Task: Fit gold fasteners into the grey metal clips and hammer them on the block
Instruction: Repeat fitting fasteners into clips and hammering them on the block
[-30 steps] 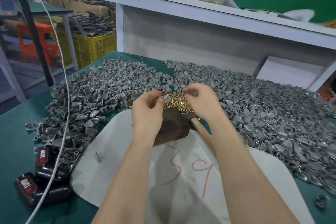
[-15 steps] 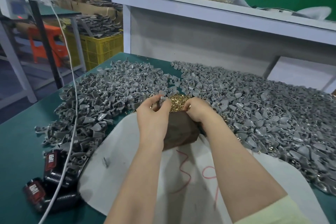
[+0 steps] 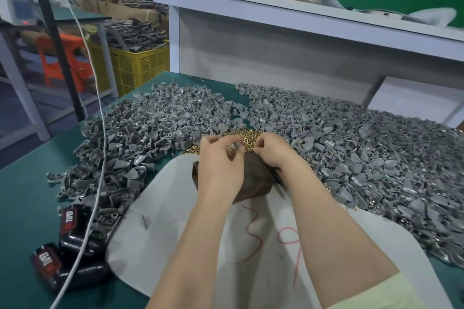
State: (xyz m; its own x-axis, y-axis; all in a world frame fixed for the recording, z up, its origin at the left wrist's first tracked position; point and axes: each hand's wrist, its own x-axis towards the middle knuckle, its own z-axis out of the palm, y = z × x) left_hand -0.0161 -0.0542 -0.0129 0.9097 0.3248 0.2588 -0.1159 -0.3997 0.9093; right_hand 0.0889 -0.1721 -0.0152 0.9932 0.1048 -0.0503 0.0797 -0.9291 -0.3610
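Grey clip (image 3: 237, 146) sitting pinched in L hand (image 3: 221, 165) fingertips, just above block (image 3: 253, 183). R hand (image 3: 273, 154) curling into narrow pinch at near edge of gold fasteners (image 3: 241, 134) pile, prob. holding one, too small to confirm.
Advice: keeping clip hole facing R hand, pushing fastener in straight, no tilting.
Loose clips (image 3: 150, 133) crowding close beyond and beside both hands. Open room lying only toward person, over white sheet (image 3: 175, 233). Cable (image 3: 101, 158) hanging well to L.

A red handwritten "39" stands on the white sheet (image 3: 175, 246). The two black packs (image 3: 72, 223) at the surface's edge bear red labels, their white lettering too blurred to read.
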